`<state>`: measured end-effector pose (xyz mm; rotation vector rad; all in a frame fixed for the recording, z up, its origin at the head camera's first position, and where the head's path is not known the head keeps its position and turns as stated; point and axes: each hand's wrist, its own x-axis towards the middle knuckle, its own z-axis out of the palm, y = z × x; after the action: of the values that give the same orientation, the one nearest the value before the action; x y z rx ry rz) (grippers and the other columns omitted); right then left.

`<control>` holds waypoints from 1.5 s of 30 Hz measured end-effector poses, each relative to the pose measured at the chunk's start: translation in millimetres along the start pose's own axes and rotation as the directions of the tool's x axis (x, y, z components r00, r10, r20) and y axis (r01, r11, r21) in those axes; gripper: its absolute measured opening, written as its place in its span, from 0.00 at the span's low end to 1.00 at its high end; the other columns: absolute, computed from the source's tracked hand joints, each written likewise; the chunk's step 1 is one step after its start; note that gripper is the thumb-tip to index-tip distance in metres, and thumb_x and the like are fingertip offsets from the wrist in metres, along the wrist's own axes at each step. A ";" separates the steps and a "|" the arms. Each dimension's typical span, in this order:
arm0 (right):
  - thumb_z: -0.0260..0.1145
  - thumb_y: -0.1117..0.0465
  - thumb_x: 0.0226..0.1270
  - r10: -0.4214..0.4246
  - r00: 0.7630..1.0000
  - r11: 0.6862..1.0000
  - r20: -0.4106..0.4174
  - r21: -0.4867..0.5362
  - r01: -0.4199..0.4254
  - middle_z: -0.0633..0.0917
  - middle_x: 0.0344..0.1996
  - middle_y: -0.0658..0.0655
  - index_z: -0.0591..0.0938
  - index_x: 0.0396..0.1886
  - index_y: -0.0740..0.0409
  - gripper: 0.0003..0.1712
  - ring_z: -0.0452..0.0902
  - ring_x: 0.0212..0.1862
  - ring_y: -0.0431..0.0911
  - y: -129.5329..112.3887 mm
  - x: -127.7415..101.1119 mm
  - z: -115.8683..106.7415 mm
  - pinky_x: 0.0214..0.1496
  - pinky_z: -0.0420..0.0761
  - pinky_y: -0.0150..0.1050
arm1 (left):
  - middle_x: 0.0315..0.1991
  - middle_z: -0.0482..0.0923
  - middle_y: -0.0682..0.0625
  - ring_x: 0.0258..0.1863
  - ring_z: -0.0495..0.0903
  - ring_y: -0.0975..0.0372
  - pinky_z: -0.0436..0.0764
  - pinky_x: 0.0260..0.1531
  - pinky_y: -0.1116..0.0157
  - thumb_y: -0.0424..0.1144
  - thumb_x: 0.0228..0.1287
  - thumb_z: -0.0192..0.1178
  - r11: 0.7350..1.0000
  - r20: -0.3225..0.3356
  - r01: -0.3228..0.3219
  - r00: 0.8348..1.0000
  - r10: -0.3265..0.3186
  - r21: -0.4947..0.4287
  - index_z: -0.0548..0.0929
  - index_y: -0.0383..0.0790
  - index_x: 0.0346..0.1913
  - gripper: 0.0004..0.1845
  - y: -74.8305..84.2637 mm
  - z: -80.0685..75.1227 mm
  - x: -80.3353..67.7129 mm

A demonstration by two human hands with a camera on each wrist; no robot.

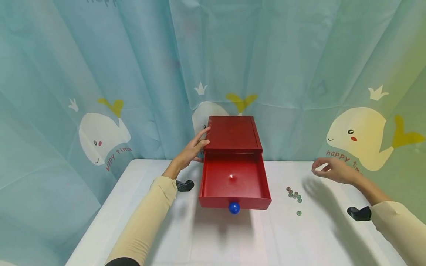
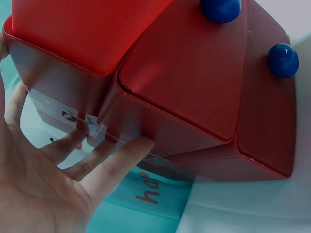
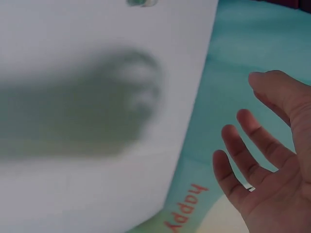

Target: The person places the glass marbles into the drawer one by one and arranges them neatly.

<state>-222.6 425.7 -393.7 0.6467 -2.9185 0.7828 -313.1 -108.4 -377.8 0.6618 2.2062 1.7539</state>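
Observation:
A red drawer cabinet (image 1: 233, 132) stands with its top drawer (image 1: 233, 203) pulled out. My left hand (image 1: 189, 152) rests against the cabinet's left side, fingers spread and fairly straight, two fingertips at the top edge. In the left wrist view those fingers (image 2: 124, 155) lie along the cabinet's taped side. My right hand (image 1: 334, 170) is raised above the table to the right of several small round beads (image 1: 294, 195). Its thumb and index finger curve toward each other in a ring; the other fingers (image 3: 240, 150) are loosely bent. I cannot tell whether anything small is between the tips.
The open drawer has a blue knob (image 1: 234, 208); two lower drawers with blue knobs (image 2: 283, 60) show in the left wrist view. One bead (image 1: 299, 213) lies apart on the white table (image 1: 286, 244). A whale-print curtain (image 1: 283, 66) hangs behind and beside the table.

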 end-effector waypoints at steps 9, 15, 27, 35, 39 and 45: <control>0.75 0.62 0.65 -0.015 1.000 0.999 -0.027 -0.041 0.014 0.87 0.40 0.49 0.86 0.40 0.48 0.07 0.84 0.39 0.40 -30.6 9.7 -21.6 0.32 0.79 0.35 | 0.79 0.58 0.44 0.74 0.63 0.46 0.81 0.50 0.38 0.56 0.74 0.49 1.000 0.005 0.001 1.000 -0.001 -0.009 0.52 0.69 0.82 0.36 1.5 0.4 -1.5; 0.75 0.64 0.65 -0.042 0.997 0.999 -0.066 -0.036 0.040 0.87 0.42 0.50 0.86 0.40 0.47 0.08 0.84 0.40 0.39 -55.0 20.4 -33.6 0.32 0.81 0.35 | 0.79 0.58 0.43 0.74 0.64 0.45 0.81 0.50 0.38 0.57 0.74 0.49 1.000 0.001 -0.003 1.000 0.003 -0.010 0.52 0.68 0.82 0.36 0.5 -0.2 -3.0; 0.72 0.63 0.69 -0.087 0.988 0.996 -0.131 -0.012 0.086 0.88 0.43 0.54 0.86 0.45 0.50 0.07 0.82 0.41 0.32 -103.6 42.2 -66.6 0.34 0.81 0.34 | 0.78 0.60 0.43 0.73 0.65 0.45 0.82 0.49 0.39 0.56 0.75 0.48 1.000 -0.003 -0.015 1.000 0.015 -0.002 0.52 0.69 0.82 0.35 -2.2 -1.2 -5.4; 0.72 0.65 0.68 -0.066 0.976 0.993 -0.209 0.087 0.086 0.87 0.44 0.47 0.87 0.46 0.55 0.09 0.83 0.43 0.34 -128.4 53.5 -82.6 0.39 0.79 0.26 | 0.77 0.61 0.44 0.73 0.66 0.46 0.82 0.49 0.38 0.56 0.74 0.49 1.000 0.003 -0.019 1.000 0.019 0.003 0.52 0.70 0.81 0.35 -3.4 -0.9 -1.7; 0.73 0.63 0.68 -0.071 0.970 0.990 -0.233 0.105 0.098 0.86 0.44 0.46 0.87 0.47 0.56 0.10 0.83 0.43 0.35 -135.8 57.5 -88.0 0.41 0.79 0.24 | 0.77 0.61 0.45 0.73 0.66 0.46 0.82 0.50 0.38 0.57 0.74 0.49 1.000 0.004 -0.016 1.000 0.016 0.003 0.52 0.71 0.81 0.35 -5.2 -1.0 0.5; 0.73 0.62 0.68 -0.072 0.969 0.988 -0.235 0.114 0.102 0.86 0.44 0.49 0.87 0.46 0.52 0.08 0.82 0.42 0.40 -147.9 64.6 -93.3 0.38 0.79 0.28 | 0.78 0.60 0.46 0.73 0.66 0.47 0.82 0.50 0.38 0.56 0.74 0.49 1.000 0.007 -0.016 1.000 0.016 -0.007 0.53 0.72 0.81 0.35 -5.7 -0.4 1.0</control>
<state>-226.4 330.7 -233.4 0.6406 -2.6304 0.9660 -315.3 -109.3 -383.1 0.6852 2.1948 1.7636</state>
